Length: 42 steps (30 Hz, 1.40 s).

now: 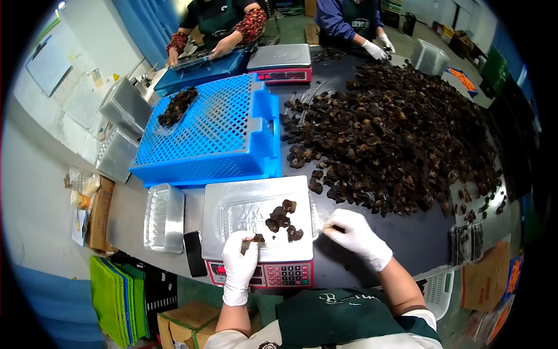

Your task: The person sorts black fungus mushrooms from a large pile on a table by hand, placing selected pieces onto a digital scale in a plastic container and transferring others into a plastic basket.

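My left hand (240, 262), in a white glove, is over the lower left of the scale (210, 200) and pinches a small dark fungus piece (257, 238). A clear plastic tray (232, 216) rests on the scale, with several dark pieces (279, 218) in its right part. Just right of the scale, my right hand (356, 235), gloved too, has its fingers closed over the dark table; a small brownish bit shows at its fingertips, too small to name. A large heap of dark fungus (383, 134) spreads beyond it.
Left of the scale are a phone (195, 254) and stacked clear trays (164, 218). A blue crate (203, 128) with a dark clump on top stands behind. Across the table are another scale (280, 57) and two co-workers; one wears white gloves (374, 50). Clear containers (467, 243) lie right.
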{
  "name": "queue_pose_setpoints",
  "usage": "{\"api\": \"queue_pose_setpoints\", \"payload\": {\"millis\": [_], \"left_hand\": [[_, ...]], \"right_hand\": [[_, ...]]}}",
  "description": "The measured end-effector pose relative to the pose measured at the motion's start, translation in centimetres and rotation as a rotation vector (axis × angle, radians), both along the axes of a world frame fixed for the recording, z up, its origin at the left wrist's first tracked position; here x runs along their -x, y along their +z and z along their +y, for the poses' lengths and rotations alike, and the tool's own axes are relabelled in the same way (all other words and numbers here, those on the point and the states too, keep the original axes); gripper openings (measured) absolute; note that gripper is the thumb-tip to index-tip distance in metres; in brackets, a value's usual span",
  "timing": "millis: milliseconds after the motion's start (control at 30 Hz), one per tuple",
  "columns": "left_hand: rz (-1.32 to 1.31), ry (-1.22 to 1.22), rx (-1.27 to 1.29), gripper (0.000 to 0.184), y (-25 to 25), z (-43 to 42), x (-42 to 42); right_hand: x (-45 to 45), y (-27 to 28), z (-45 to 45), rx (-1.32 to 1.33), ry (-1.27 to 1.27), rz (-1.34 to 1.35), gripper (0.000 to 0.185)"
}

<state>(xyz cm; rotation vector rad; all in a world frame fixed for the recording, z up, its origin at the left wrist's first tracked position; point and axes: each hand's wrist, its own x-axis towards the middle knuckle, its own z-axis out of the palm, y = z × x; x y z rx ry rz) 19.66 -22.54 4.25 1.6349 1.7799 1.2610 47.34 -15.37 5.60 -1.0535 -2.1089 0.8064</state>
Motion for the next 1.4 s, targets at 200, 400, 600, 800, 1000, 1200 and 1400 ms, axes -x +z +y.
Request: {"api": "queue_pose_setpoints", "payload": {"millis": [200,400,600,800,1000,1200,1400], "left_hand": [[0.122,0.078,-0.038,0.015,-1.9,0.6,1.3],[0.140,0.171,0.046,0.014,-1.2,-0.9,2.2],[0.045,0.147,0.000,0.009,-2.5,-0.9,3.4],[-0.223,0.160,-0.079,0.017,0.2,-0.8,1.4],[-0.361,-0.329,0.113,0.018,0.4,-2.2,-6.6],[-0.391,-1.039,0.586,0.037,-1.3,-2.0,-20.3],[-0.365,-1.678,0.619,0.059,0.2,-4.2,-24.3]], "right_hand": [[6.8,-0.3,1.2,-0.277,0.273,-0.149,0.009],[11.7,-2.7,2.3,-0.475,0.311,-0.421,0.013],[11.5,-2.7,2.0,-0.454,0.242,-0.341,0.012],[7.7,-0.7,1.5,-0.206,0.145,0.086,0.012],[-8.1,-2.2,-4.6,0.105,-0.483,0.273,0.007],[-23.5,-4.4,-18.0,0.142,-1.192,-0.143,0.011],[-28.3,-7.3,-26.1,0.173,-1.453,-0.836,0.017]]}}
